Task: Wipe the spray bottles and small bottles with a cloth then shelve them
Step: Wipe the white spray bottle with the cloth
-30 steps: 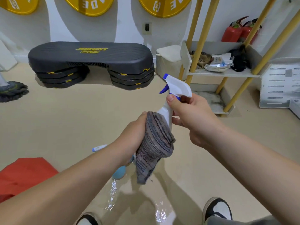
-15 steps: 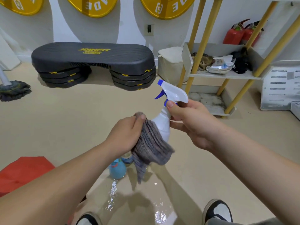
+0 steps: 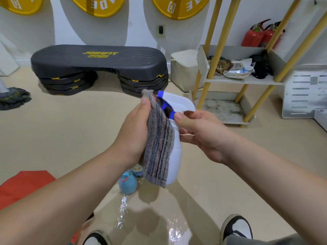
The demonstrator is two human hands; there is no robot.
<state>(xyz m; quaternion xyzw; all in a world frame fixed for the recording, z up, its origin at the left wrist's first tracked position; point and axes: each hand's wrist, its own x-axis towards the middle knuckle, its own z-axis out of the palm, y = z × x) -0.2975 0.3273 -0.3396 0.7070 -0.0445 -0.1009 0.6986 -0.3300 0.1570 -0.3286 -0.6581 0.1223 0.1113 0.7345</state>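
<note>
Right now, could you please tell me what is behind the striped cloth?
A white spray bottle, held at its neck by the right hand; its trigger head and one edge show. The side under the cloth is hidden.

"JOINFIT" on black step platform (image 3: 99,61)

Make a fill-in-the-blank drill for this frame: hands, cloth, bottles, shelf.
1. The striped grey cloth is gripped by the person's ____ hand.
2. The right hand holds the white plastic spray bottle near its neck; its nozzle tip and trigger are ____.
3. A small round light-blue bottle sits on the ____ beneath the hands.
4. Two ____ fire extinguishers stand behind the white shelf unit with yellow poles.

Missing words: left; blue; floor; red
</note>
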